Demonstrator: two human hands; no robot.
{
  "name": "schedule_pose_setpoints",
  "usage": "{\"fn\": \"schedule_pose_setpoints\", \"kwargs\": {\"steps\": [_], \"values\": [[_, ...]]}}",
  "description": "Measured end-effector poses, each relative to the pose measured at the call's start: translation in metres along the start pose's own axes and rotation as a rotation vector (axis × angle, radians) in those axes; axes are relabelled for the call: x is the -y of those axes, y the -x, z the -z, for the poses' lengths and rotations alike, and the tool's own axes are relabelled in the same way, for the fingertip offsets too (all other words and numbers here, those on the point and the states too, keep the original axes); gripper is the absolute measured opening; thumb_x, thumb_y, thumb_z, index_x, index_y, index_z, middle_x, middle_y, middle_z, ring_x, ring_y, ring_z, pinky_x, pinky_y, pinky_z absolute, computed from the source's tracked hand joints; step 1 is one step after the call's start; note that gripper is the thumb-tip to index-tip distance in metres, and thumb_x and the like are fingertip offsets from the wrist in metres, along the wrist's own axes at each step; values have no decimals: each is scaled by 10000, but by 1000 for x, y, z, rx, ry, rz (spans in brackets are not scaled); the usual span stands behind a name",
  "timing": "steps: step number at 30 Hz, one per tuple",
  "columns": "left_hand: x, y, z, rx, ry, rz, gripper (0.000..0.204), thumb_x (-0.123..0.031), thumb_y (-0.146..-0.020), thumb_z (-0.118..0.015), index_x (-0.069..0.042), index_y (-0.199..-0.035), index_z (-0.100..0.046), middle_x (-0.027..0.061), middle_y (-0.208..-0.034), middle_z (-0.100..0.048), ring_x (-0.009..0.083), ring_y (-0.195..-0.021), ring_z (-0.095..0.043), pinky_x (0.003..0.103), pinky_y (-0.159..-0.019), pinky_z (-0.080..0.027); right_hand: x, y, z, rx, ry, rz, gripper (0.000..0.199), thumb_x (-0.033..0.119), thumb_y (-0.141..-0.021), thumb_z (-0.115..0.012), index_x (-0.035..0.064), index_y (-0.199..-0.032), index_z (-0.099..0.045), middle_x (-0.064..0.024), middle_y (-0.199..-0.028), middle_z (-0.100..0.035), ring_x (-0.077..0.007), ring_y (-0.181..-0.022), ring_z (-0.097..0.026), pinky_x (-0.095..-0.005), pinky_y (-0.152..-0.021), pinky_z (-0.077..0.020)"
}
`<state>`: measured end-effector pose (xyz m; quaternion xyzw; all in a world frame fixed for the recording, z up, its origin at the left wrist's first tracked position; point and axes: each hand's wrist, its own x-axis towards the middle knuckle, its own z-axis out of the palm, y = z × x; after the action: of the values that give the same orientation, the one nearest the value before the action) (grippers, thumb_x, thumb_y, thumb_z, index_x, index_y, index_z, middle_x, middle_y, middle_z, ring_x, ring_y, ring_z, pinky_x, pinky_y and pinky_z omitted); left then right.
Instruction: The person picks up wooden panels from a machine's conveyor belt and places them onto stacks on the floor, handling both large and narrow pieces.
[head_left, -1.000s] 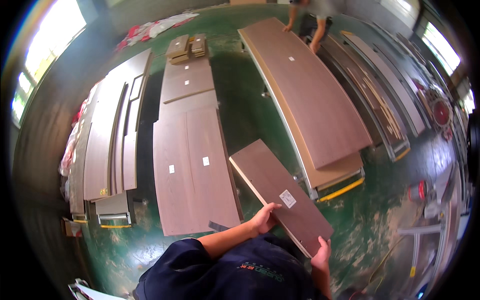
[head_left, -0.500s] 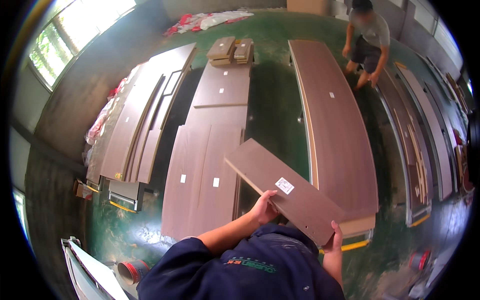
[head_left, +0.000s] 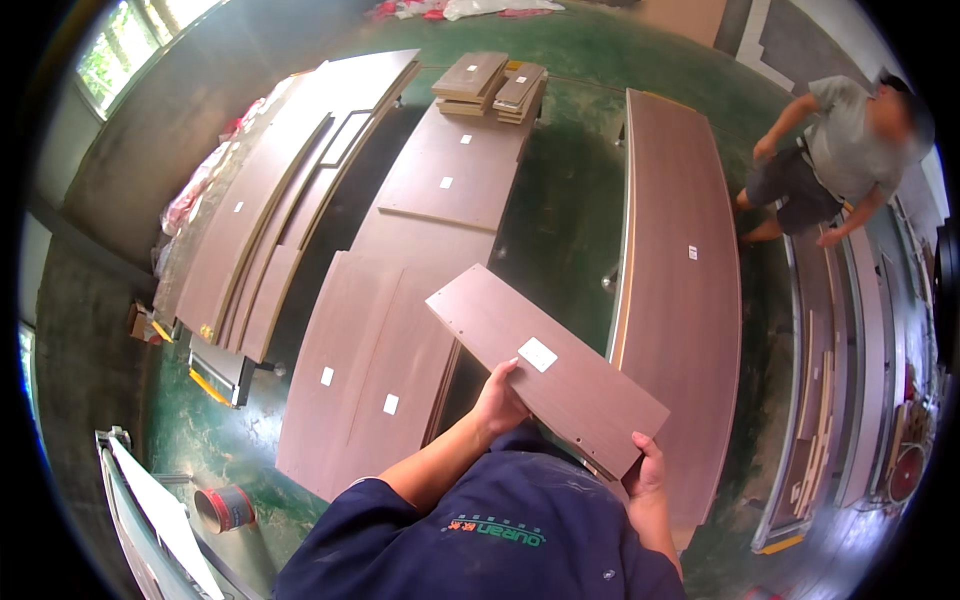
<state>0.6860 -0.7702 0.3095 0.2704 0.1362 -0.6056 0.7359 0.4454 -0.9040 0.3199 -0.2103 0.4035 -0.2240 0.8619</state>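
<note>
I hold a brown wooden panel (head_left: pixel 545 365) with a small white label in both hands, tilted above the floor. My left hand (head_left: pixel 498 402) grips its near long edge. At the panel's lower right corner my right hand (head_left: pixel 647 470) clasps the end. Below the panel lie flat brown boards (head_left: pixel 375 370) on the green floor, and a long stack of brown panels (head_left: pixel 680 290) runs along the right.
Another person (head_left: pixel 840 150) in a grey shirt bends at the far right. Long boards (head_left: pixel 265 210) lie at the left, small stacked pieces (head_left: pixel 490 85) at the back, narrow strips (head_left: pixel 830 370) at the right. A tape roll (head_left: pixel 225 508) sits at the lower left.
The view has swung to the left and the panel now hangs more over the flat boards. The other person has come closer along the right stack.
</note>
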Motion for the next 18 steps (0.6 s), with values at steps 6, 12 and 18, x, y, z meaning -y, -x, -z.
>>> {"fn": "schedule_pose_setpoints", "kwargs": {"steps": [6, 12, 18], "values": [[-70, -113, -43, 131, 22, 51, 593, -416, -850, -478, -108, -1341, -353, 94, -1350, -418, 280, -1260, -367, 461, -1044, -247, 65, -82, -64, -31, -15, 100, 553, 113, -680, -581, 35, -1213, -455, -105, -1137, -519, -265, -1074, -499, -396, -930, -416], [-152, -207, -96, 118, -226, 27, 589, -436, -864, -480, -98, -1326, -339, 74, -1289, -465, 233, -1189, -445, 416, -942, -378, 124, -166, -136, -12, -99, 173, 570, 89, -668, -608, 43, -1216, -458, -83, -1141, -523, -251, -1091, -488, -389, -942, -405], [-190, -310, -129, -23, -154, -11, 534, -252, -824, -601, -93, -1279, -372, 80, -1211, -501, 213, -1103, -491, 372, -920, -397, 186, -286, -193, 8, 92, 266, 578, 55, -686, -592, 44, -1244, -440, -86, -1147, -523, -248, -1097, -484, -370, -955, -386]]}}
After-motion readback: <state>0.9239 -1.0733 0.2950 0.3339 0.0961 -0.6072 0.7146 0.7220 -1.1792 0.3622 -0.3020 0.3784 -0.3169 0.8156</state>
